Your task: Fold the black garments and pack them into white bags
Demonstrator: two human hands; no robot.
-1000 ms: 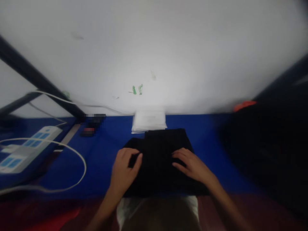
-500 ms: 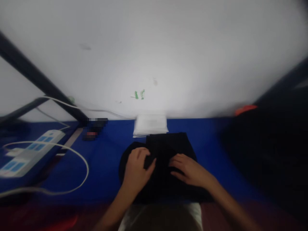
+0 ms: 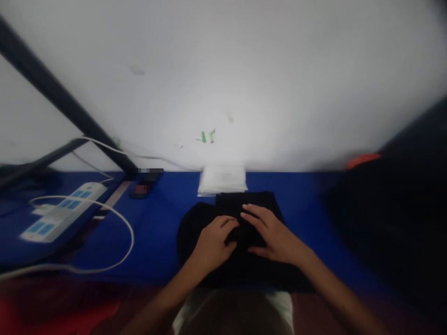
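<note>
Black cloth [image 3: 258, 204] lies under both hands, left [image 3: 213, 239] curled gripping, right [image 3: 274, 235] flat.

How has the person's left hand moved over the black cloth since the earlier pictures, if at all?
Yes. The left hand has slid rightward across the black cloth, away from the white cable, and is now beside the right hand.

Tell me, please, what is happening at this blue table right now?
A person has both hands on a folded black garment lying on the blue table. The left hand and the right hand rest side by side on its middle, fingers bent into the cloth. A stack of white packets sits just behind the garment by the wall, and a white power strip with its cable lies to the left.
</note>
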